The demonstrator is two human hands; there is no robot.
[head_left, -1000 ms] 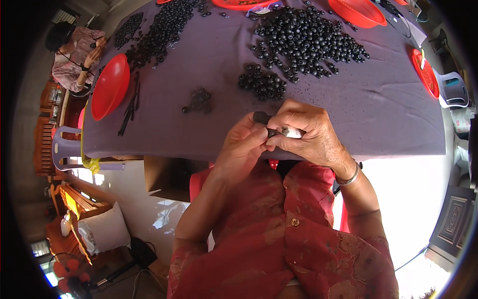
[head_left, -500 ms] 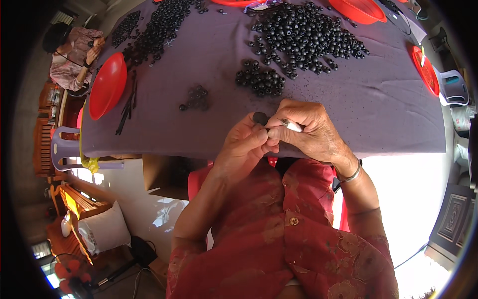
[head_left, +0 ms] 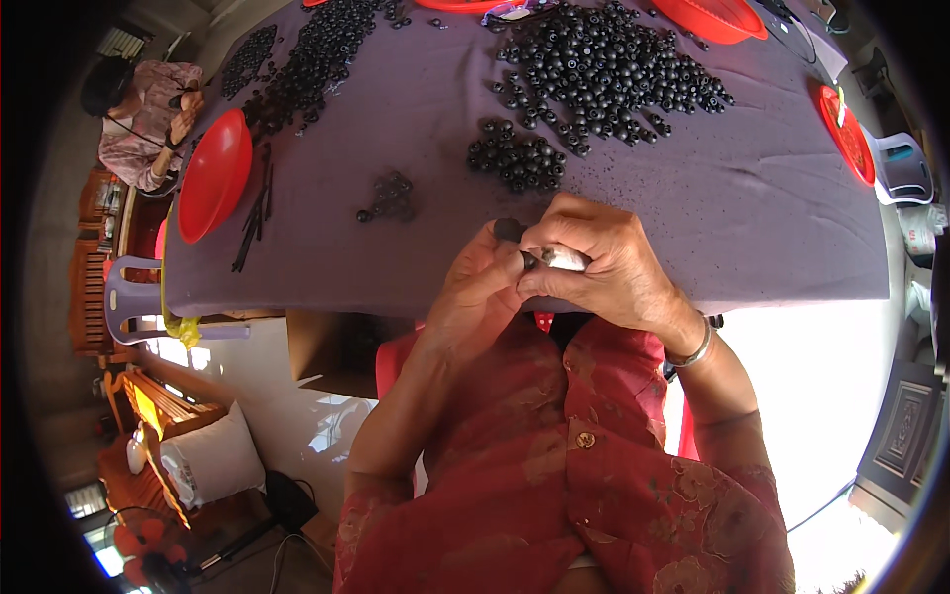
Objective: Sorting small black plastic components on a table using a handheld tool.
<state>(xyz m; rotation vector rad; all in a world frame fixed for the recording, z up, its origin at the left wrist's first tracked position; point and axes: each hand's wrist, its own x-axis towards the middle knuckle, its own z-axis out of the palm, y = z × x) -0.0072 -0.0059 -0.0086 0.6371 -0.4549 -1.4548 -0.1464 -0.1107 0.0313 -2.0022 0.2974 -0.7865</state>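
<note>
My left hand (head_left: 473, 282) is closed, pinching a small black bead (head_left: 528, 260) between thumb and fingers. A dark rounded cover or piece (head_left: 509, 230) sits at its index fingertip; which of the two I cannot tell. Against that bead, my right hand (head_left: 621, 259) grips a short tool with a white handle (head_left: 567, 258) and a dark tip. Both hands are close together over the table's near edge. Just beyond them lies a small pile of black beads (head_left: 518, 158), with a larger heap of black beads (head_left: 604, 79) behind it.
A purple-grey cloth (head_left: 327, 257) covers the table. On its left are a red bowl (head_left: 213, 176), thin black sticks (head_left: 254, 213) and a small dark cluster (head_left: 389, 196). Another bead heap (head_left: 327, 54) lies far left, near a seated person (head_left: 148, 119). A red plate (head_left: 847, 134) stands right.
My hands have shifted slightly left, and the right hand has turned the tool so its tip meets the bead, which now shows more. The person at left has moved their hands apart.
</note>
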